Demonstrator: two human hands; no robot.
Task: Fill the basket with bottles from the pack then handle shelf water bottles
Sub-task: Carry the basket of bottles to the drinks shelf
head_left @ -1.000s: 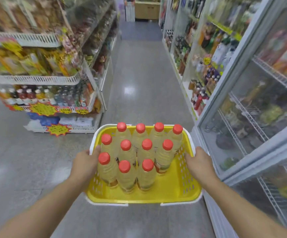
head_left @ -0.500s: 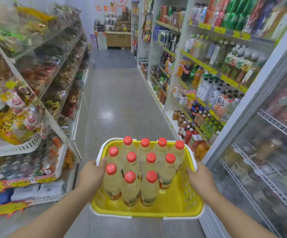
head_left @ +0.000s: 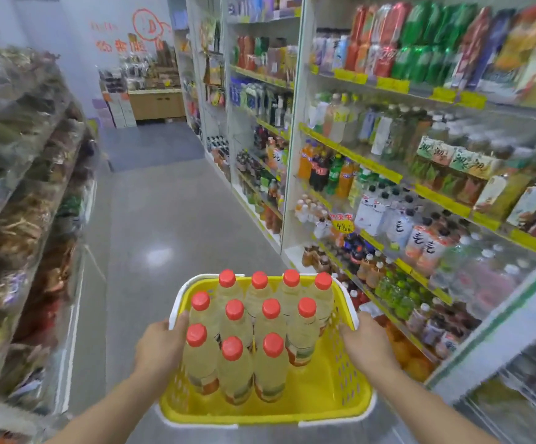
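A yellow plastic basket (head_left: pixel 330 402) with a white rim hangs in front of me over the aisle floor. Several pale yellow bottles with red caps (head_left: pixel 234 366) stand upright in rows in its far and left part; the near right corner holds none. My left hand (head_left: pixel 159 349) grips the basket's left rim, thumb over the edge. My right hand (head_left: pixel 367 346) grips the right rim. On the right, shelves carry drinks, with clear water bottles (head_left: pixel 481 267) on a lower shelf.
Open drink shelves (head_left: pixel 372 174) with yellow price strips line the right side; a glass-door cooler frame (head_left: pixel 497 328) stands at the near right. Snack racks (head_left: pixel 26 200) fill the left. A grey aisle floor (head_left: pixel 167 219) runs ahead to a wooden counter (head_left: pixel 156 104).
The view has lifted and swung right, from the left rack's end and cooler doors to the open drink shelves. Both hands keep their hold on the basket.
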